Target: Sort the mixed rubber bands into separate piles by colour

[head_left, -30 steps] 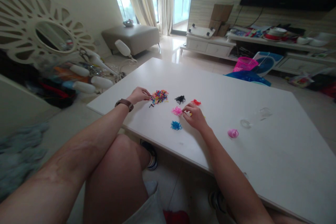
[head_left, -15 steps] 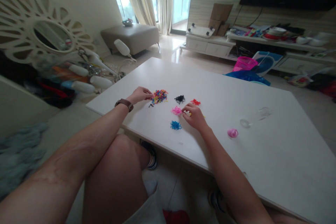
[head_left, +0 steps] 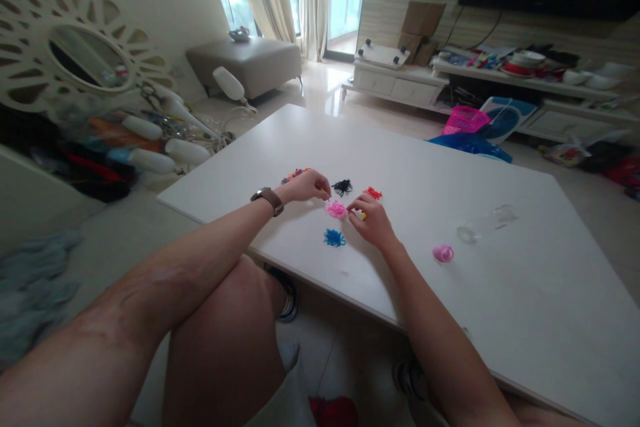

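My left hand (head_left: 311,185), a brown-banded watch (head_left: 268,201) on its wrist, is closed in a pinch just left of the pink rubber bands (head_left: 336,209). A small pinkish band seems to show at its fingertips. My right hand (head_left: 371,219) is at the right edge of that pink pile, thumb and fingers pinched together; what they hold is too small to see. Black rubber bands (head_left: 343,187) lie behind the pink ones, blue rubber bands (head_left: 334,237) in front. Red rubber bands (head_left: 373,193) sit beyond my right hand, which partly hides yellow ones. My left forearm and hand partly cover the mixed multicoloured pile (head_left: 295,176).
On the right of the white table (head_left: 430,307) are a pink coiled object (head_left: 443,253) and a clear container (head_left: 505,215) with a clear round piece (head_left: 467,235) beside it. A lamp with white shades (head_left: 187,152) stands past the left edge.
My left hand has moved right, from the mixed pile to the left side of the pink pile. My right hand has stayed nearly in place beside the pink bands.
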The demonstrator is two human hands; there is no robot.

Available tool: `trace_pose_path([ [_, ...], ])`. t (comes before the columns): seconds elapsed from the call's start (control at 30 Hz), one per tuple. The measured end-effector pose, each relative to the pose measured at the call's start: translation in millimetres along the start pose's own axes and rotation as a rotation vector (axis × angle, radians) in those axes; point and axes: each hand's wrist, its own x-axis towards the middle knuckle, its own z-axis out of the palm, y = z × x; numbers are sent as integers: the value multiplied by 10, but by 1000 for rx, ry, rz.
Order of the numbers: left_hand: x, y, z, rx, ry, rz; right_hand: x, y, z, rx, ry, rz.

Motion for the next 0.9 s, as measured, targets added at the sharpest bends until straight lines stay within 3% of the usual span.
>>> trace_pose_path([
  [0.27,86,25,106,32,-104,73,4,-27,-18,6,4,14],
  [0.9,62,221,126,3,-115,119,-11,-24,31,43,-76,-60],
])
